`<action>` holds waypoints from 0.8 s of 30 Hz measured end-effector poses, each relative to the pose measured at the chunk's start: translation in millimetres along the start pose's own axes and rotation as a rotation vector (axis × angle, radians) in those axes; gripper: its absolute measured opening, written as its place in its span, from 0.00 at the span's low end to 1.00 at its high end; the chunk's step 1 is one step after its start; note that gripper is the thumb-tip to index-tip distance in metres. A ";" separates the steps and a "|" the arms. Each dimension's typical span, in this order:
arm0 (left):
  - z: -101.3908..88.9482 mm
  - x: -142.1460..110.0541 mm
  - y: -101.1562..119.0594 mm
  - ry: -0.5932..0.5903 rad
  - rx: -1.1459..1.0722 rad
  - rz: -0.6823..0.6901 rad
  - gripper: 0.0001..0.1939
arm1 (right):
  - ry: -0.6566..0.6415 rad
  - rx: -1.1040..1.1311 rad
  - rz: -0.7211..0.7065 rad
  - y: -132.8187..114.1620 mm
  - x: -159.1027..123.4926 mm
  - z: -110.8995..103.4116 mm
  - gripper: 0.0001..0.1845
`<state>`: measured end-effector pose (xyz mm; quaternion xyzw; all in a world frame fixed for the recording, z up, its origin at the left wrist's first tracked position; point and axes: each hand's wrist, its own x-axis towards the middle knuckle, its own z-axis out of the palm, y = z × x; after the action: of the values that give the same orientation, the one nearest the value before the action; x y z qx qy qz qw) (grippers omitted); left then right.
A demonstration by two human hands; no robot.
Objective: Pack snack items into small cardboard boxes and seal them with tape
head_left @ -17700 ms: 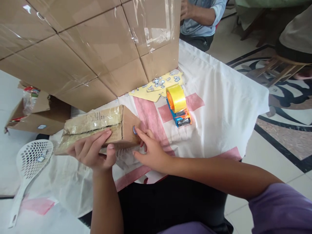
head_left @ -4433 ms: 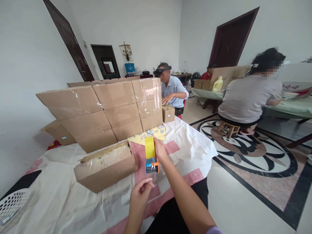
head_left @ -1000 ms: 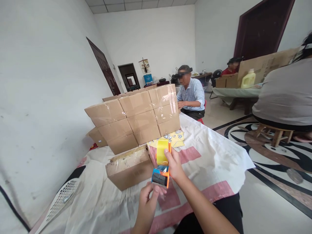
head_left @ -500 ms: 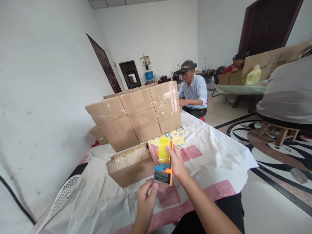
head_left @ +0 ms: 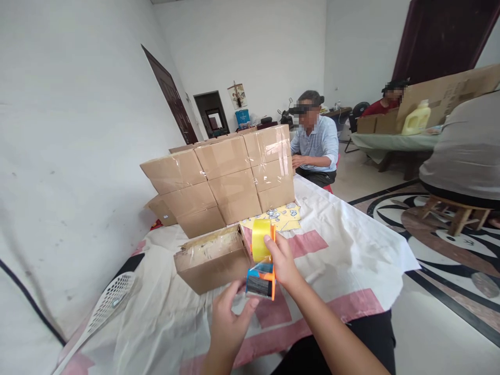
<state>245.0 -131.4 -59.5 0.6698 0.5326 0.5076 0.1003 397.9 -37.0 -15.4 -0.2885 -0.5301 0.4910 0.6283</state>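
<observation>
My right hand point(head_left: 284, 259) is wrapped around a tape dispenser point(head_left: 261, 284) with an orange frame, a blue part and a dark roller. On it sits a roll of yellowish tape point(head_left: 261, 239), with my right thumb against its side. Just below the dispenser's near end is my left hand point(head_left: 231, 317), thumb and fingers apart, with nothing visible between them. A cardboard box point(head_left: 213, 266) lies left of the dispenser, tape across its worn top. Behind it rises a stack of taped cardboard boxes point(head_left: 230, 177).
A white and pink cloth point(head_left: 347, 234) covers the table. A white perforated plastic scoop point(head_left: 111, 297) lies at the left by the wall. A person in a light blue shirt point(head_left: 318, 140) sits behind the stack. Other people sit at a second table point(head_left: 375, 140) at right.
The thumb and fingers of my left hand have spread apart, and the hand has shifted slightly left. My right hand still holds the tape dispenser, now turned a little. The view has shifted slightly.
</observation>
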 end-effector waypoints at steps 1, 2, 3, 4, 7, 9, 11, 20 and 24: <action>1.4 -0.8 -1.3 -0.052 -0.068 -0.081 0.17 | 0.000 0.001 -0.002 0.0 -0.3 0.4 0.21; 3.0 -1.3 -2.4 -0.103 -0.147 -0.162 0.18 | 0.008 0.001 -0.001 0.1 -0.6 0.8 0.21; 4.4 -1.4 -3.3 -0.145 -0.226 -0.230 0.19 | 0.019 0.001 0.005 0.3 -0.9 1.0 0.21; 5.6 -1.2 -3.9 -0.175 -0.293 -0.279 0.20 | 0.032 0.000 0.013 0.6 -1.0 1.2 0.21; 7.0 0.9 -4.0 -0.206 -0.364 -0.305 0.22 | 0.054 0.002 0.034 1.7 -0.9 1.3 0.21; 6.7 1.7 -3.4 -0.218 -0.354 -0.284 0.21 | 0.061 0.000 0.036 1.8 -0.6 0.7 0.21; 6.4 0.8 -3.3 -0.231 -0.340 -0.270 0.21 | 0.060 -0.009 0.031 1.3 0.0 -0.7 0.21; 4.1 5.2 -1.9 -0.091 -0.168 -0.116 0.21 | 0.056 -0.160 -0.100 3.2 3.8 -11.0 0.21; 8.0 8.1 -5.6 -0.112 -0.276 -0.169 0.20 | 0.120 -0.131 -0.105 4.8 2.2 -10.3 0.20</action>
<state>247.2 -119.2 -62.4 0.6299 0.5057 0.5274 0.2633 406.0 -31.6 -21.6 -0.3298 -0.5368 0.4036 0.6635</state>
